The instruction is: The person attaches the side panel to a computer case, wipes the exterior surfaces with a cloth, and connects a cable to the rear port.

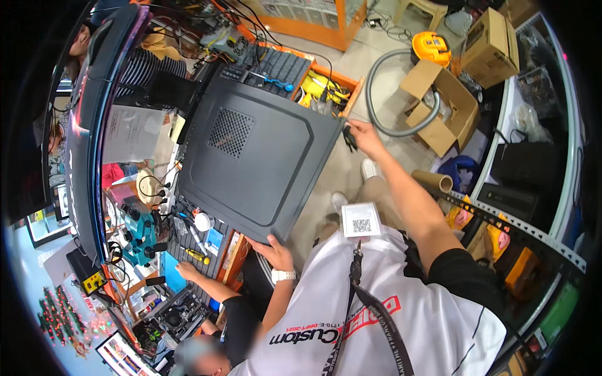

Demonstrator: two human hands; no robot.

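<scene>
The person is holding the large black metal computer side panel flat over the worktop, left hand gripping its near edge and right hand pinching the far corner, so it is staying level.

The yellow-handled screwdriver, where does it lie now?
In the head view, the yellow-handled screwdriver lies at lower left on the dark work mat, just below the black computer side panel and beside a co-worker's hand.

Black panel blocks bench; floor (rt side) open.
</scene>
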